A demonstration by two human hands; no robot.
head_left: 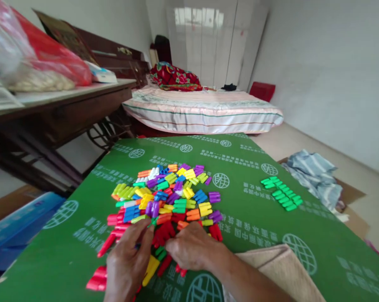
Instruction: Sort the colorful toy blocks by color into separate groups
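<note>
A heap of small coloured plastic pieces (pixel 170 197) lies on a green printed board (pixel 246 235). My left hand (pixel 128 262) rests at the heap's near edge, its fingertips pinched on a small green piece (pixel 154 221). My right hand (pixel 192 249) lies curled over red pieces (pixel 162 235) beside it, fingers bent down onto them; what it grips is hidden. A yellow piece (pixel 151 268) and more red ones lie between and under the hands. A separate row of green pieces (pixel 282 193) sits to the right of the heap.
A beige folded cloth (pixel 280 272) lies on the board's near right corner. A dark wooden desk (pixel 66 105) with bags stands to the left, a blue crate (pixel 16 226) below it. A bed (pixel 202 109) stands behind, and striped cloth (pixel 315 176) lies on the floor to the right.
</note>
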